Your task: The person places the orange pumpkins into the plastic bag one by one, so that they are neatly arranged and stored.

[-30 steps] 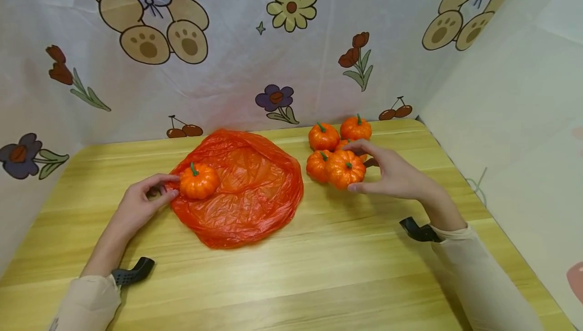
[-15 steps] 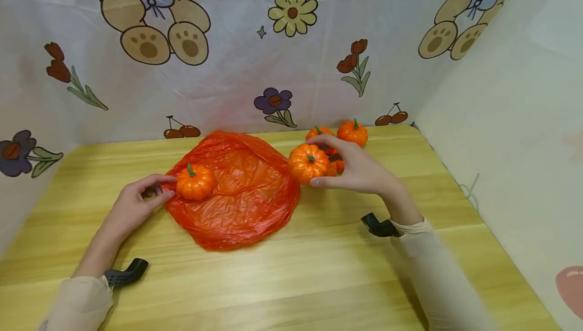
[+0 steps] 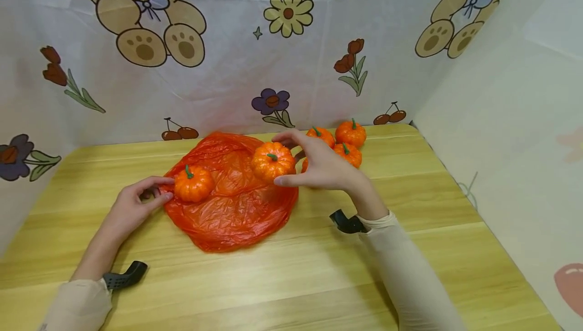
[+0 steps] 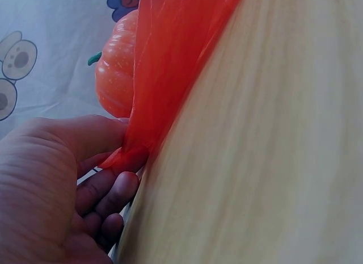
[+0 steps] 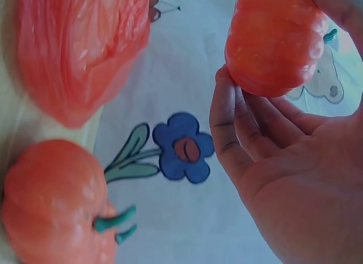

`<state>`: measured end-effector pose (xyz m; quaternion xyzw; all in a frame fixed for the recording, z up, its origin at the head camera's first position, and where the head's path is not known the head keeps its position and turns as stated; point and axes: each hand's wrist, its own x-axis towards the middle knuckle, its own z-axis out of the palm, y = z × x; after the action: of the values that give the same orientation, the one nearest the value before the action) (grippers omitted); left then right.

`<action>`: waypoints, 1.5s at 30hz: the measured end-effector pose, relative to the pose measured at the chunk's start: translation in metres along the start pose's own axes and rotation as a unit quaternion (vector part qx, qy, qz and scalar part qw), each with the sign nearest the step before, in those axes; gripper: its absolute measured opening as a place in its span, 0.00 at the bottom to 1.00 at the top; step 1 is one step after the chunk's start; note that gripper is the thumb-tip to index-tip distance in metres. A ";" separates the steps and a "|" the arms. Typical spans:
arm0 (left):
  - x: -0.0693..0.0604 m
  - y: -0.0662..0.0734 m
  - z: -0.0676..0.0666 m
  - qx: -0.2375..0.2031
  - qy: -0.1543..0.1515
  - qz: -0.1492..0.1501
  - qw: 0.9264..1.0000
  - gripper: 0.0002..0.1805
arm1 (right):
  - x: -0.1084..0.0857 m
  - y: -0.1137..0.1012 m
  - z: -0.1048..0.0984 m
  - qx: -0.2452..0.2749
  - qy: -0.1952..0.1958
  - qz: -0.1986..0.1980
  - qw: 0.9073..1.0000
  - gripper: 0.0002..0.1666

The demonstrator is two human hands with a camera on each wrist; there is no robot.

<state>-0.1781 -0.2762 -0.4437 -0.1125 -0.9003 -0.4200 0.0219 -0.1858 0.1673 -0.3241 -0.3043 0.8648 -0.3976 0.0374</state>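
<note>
One pumpkin (image 3: 304, 165) is all but blocked by the right grip (image 3: 322, 164), another pumpkin (image 3: 272, 163) clasped there, and the bag (image 3: 227, 222) is pinched by the left grip (image 3: 136, 200)!

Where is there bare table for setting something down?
Bare: the table in front of the red plastic bag, between both sleeves, and from the right sleeve to the right edge. Crowded: just right of the bag, where pumpkins cluster behind the right hand. Another pumpkin sits by the left hand.
</note>
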 end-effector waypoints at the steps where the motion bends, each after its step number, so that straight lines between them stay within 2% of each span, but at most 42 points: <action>1: 0.000 0.000 0.000 0.000 0.001 0.000 1.000 0.17 | 0.002 -0.001 0.002 0.003 -0.002 -0.002 1.000 0.46; 12: 0.000 0.000 -0.001 -0.008 0.004 0.014 1.000 0.16 | 0.019 -0.013 0.026 0.005 -0.016 -0.019 1.000 0.43; 20: -0.004 -0.001 0.000 -0.015 0.003 0.011 1.000 0.16 | 0.036 -0.024 0.056 -0.004 -0.055 -0.014 0.998 0.44; 24: -0.004 -0.001 -0.002 -0.010 0.008 0.013 1.000 0.16 | 0.044 -0.029 0.068 -0.005 -0.075 -0.024 0.997 0.44; 33: 0.001 -0.001 0.002 -0.015 -0.002 0.014 1.000 0.15 | 0.043 -0.028 0.078 -0.018 -0.077 -0.011 0.997 0.43; 45: 0.000 0.001 0.003 -0.027 0.002 0.009 1.000 0.14 | 0.053 -0.027 0.108 -0.041 -0.133 -0.023 0.990 0.43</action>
<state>-0.1779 -0.2738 -0.4450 -0.1202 -0.8874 -0.4444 0.0241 -0.1827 0.0523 -0.3692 -0.3750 0.8606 -0.3188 0.1304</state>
